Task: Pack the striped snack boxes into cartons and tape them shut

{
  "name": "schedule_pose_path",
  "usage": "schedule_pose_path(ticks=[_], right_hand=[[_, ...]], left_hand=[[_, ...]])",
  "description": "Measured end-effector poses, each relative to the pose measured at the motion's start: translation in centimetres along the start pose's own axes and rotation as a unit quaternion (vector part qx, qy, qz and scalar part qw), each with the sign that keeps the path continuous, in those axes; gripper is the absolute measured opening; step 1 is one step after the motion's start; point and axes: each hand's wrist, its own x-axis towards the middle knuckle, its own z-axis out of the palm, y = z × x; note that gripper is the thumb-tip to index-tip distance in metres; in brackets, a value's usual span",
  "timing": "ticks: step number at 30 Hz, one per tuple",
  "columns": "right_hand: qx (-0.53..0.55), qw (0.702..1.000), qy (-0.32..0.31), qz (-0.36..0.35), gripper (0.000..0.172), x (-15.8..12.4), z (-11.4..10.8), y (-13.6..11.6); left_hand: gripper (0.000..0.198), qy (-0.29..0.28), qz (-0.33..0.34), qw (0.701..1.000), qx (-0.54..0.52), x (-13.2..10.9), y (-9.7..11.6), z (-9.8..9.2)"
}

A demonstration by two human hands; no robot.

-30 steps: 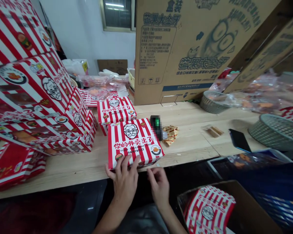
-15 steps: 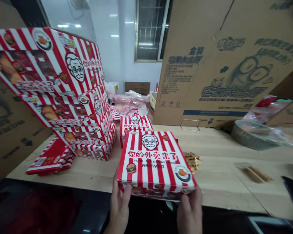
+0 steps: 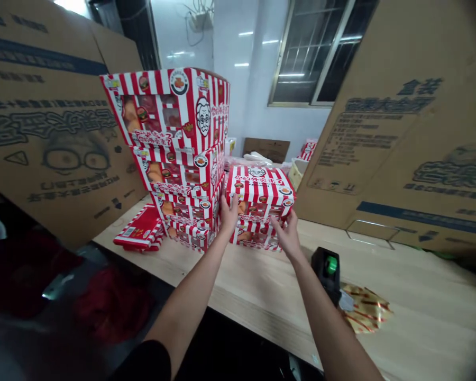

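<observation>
A red and white striped box (image 3: 262,185) with a window in its front rests on or just above a similar lower box (image 3: 256,236). My left hand (image 3: 229,214) grips its left front corner. At the right front corner my right hand (image 3: 287,233) holds the same box, thumb on the front. Immediately left of my left hand rises a tall stack of striped boxes (image 3: 174,174), the top one larger than those below. Flat red and white packaging (image 3: 140,228) lies left of that stack.
Large brown cartons stand at the left (image 3: 63,121) and right (image 3: 404,159). A black tape dispenser (image 3: 326,272) and a crumpled gold wrapper (image 3: 367,308) lie on the wooden table (image 3: 269,296). Behind the boxes are clear plastic bags.
Both hands have carried the striped box forward from the table's front edge, over to the lower box beside the stack. The view has turned left, and the tape dispenser now shows.
</observation>
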Motion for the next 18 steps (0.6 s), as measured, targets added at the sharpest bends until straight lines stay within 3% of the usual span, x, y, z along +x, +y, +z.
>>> schedule_pose_path(ticks=[3, 6, 10, 13, 15, 18], right_hand=[[-0.014, 1.000, -0.006, -0.007, 0.079, -0.4, 0.6, 1.5], [-0.037, 0.999, -0.005, -0.012, 0.075, -1.2, 0.1, 2.2], [-0.087, 0.996, 0.001, 0.000, 0.059, -3.9, -1.5, 3.1], [-0.113, 0.994, -0.002, 0.014, 0.045, -7.5, -2.8, 3.9], [-0.118, 0.992, -0.025, 0.038, 0.039, -10.5, -3.6, 4.4], [-0.114, 0.985, -0.095, 0.092, 0.034, -14.7, -4.6, 4.7]], left_hand=[[0.050, -0.021, -0.022, 0.999, 0.015, 0.0, -1.6, -1.0], [0.058, -0.048, -0.034, 0.998, 0.032, -1.5, -3.0, -2.0], [0.047, -0.124, -0.048, 0.989, 0.057, -6.5, -6.0, -3.9], [0.028, -0.160, -0.049, 0.982, 0.089, -10.6, -7.7, -6.9], [0.026, -0.113, -0.046, 0.984, 0.130, -11.6, -7.8, -10.4], [0.037, 0.073, -0.056, 0.970, 0.225, -9.0, -6.4, -17.6]])
